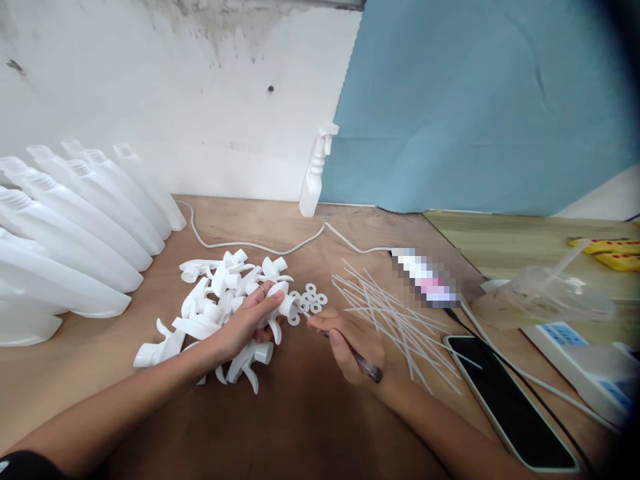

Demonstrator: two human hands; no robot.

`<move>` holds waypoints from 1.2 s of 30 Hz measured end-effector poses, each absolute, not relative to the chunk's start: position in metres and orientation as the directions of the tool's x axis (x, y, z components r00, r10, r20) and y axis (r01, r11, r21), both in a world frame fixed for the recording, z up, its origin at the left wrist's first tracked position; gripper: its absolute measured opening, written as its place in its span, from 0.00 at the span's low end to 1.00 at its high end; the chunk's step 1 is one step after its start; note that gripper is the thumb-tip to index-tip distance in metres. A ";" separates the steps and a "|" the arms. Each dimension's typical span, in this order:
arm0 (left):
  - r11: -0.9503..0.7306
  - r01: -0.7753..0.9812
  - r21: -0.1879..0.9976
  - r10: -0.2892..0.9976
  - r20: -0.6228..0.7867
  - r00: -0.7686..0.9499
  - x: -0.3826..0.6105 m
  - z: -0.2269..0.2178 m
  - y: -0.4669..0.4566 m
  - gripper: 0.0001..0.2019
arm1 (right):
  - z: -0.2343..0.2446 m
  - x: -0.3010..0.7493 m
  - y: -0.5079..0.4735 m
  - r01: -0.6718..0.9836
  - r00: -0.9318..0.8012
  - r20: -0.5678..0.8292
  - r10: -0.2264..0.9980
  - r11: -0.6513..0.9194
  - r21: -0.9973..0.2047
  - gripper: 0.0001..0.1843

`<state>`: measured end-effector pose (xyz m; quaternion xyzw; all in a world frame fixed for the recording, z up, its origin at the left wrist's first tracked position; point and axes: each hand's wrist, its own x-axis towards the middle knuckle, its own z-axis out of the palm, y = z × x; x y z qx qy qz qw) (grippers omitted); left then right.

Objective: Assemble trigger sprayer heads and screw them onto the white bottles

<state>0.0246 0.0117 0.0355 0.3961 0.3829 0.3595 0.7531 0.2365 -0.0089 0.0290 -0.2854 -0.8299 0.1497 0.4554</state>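
My left hand [257,315] is closed around a white trigger spray head [289,305], its round collar facing right. In my right hand [357,343] is a slim screwdriver-like tool [369,368] with a dark, see-through handle. Its thin tip reaches the collar's opening; whether it touches the inside cannot be made out. Beneath and left of my left hand lies a heap of white trigger spray heads [200,325]. Several small white ring washers [311,297] lie just beyond the tool's tip. Thin white dip tubes [395,313] are scattered to the right of my right hand.
White bottles [95,220] without spray heads stand in rows at the left. One bottle with a spray head [313,180] stands by the wall. At the right are a lit, blurred-out phone [425,277], a dark phone [510,403], cables, a plastic cup [543,300] and a power strip [575,363].
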 end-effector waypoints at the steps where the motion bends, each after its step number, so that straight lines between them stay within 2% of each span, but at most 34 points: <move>1: 0.429 -0.220 0.876 0.842 -0.300 0.448 0.024 0.036 0.012 0.18 | 0.031 0.237 -0.009 0.332 -0.418 0.653 0.632 0.775 -0.538 0.18; 8: 0.414 -0.137 0.900 0.840 -0.320 0.439 0.024 0.039 0.010 0.20 | 0.037 0.237 -0.007 0.155 -0.314 0.475 0.822 0.538 -0.829 0.17; 13: 0.423 -0.094 0.901 0.832 -0.346 0.434 0.024 0.039 0.010 0.22 | 0.036 0.239 -0.005 -0.011 -0.293 0.322 0.900 0.333 -0.943 0.18; 19: 0.435 -0.112 0.894 0.820 -0.341 0.459 0.023 0.039 0.010 0.22 | 0.027 0.243 -0.001 -0.186 -0.262 0.231 0.937 0.185 -0.965 0.18; 29: 0.488 -0.186 0.853 0.792 -0.343 0.505 0.020 0.037 0.012 0.21 | 0.025 0.232 0.005 -0.388 -0.427 0.060 0.902 -0.123 -0.914 0.17; 33: 0.526 -0.228 0.819 0.784 -0.363 0.503 0.020 0.041 0.013 0.22 | 0.024 0.226 0.003 -0.410 -0.450 0.030 0.893 -0.176 -0.895 0.18; 36: 0.538 -0.267 0.799 0.785 -0.360 0.505 0.020 0.042 0.015 0.22 | 0.021 0.223 0.002 -0.406 -0.433 0.070 0.899 -0.125 -0.905 0.17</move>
